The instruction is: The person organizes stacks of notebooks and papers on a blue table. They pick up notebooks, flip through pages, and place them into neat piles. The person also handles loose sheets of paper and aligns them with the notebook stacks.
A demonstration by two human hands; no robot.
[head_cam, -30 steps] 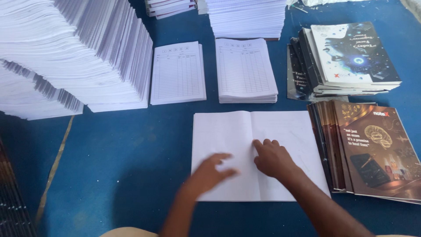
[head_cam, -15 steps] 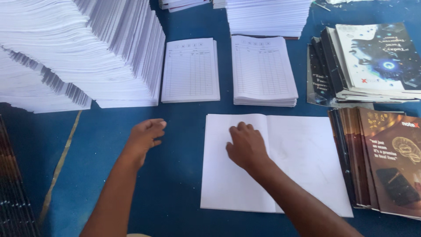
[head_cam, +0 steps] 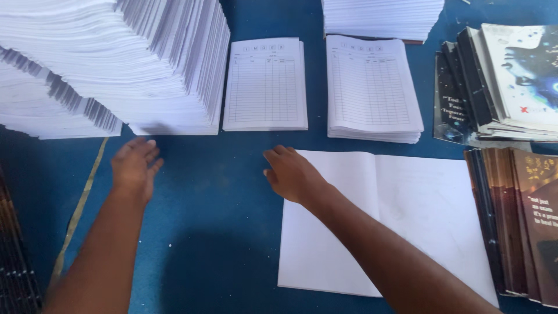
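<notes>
An open white sheet folded down the middle (head_cam: pixel 418 209) lies flat on the blue table (head_cam: pixel 221 192). My right hand (head_cam: pixel 290 173) rests palm down on its upper left corner, fingers stretched toward the far left. My left hand (head_cam: pixel 135 166) hovers open and empty over the bare blue surface, just below the front edge of a tall slanting stack of white paper (head_cam: pixel 116 64). Beyond my hands lie two piles of ruled table pages, a thin one (head_cam: pixel 266 84) and a thicker one (head_cam: pixel 372 87).
Another white paper stack (head_cam: pixel 381 17) stands at the far top. Dark printed covers are piled at the upper right (head_cam: pixel 511 81), and brown covers (head_cam: pixel 523 221) lie fanned along the right edge. A dark ribbed stack (head_cam: pixel 14 261) sits at the lower left.
My left hand has moved left and away from me, off the white sheet toward the tall paper stack. My right hand slid to the sheet's upper left corner. The view has shifted closer.
</notes>
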